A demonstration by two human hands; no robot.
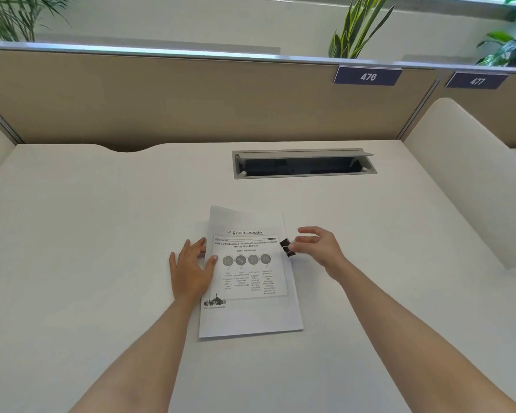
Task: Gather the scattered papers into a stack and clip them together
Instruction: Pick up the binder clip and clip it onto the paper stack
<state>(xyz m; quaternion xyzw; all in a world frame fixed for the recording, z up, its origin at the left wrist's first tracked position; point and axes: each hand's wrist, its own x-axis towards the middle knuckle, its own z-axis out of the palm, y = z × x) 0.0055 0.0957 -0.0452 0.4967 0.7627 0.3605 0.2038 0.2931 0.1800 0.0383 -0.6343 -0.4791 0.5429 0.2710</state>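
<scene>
Here, our paper stack on the desk, left hand pressing flat on its left edge, right hand pinching a binder clip at its right edge, desk spreading wide around.

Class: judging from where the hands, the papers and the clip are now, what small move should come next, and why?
Probably push the binder clip fully onto the right edge of the paper stack, then let go. The right hand pinches the clip right at that edge, and the left hand presses the stack's left side flat on the desk. Whether the clip already bites is unclear.
</scene>
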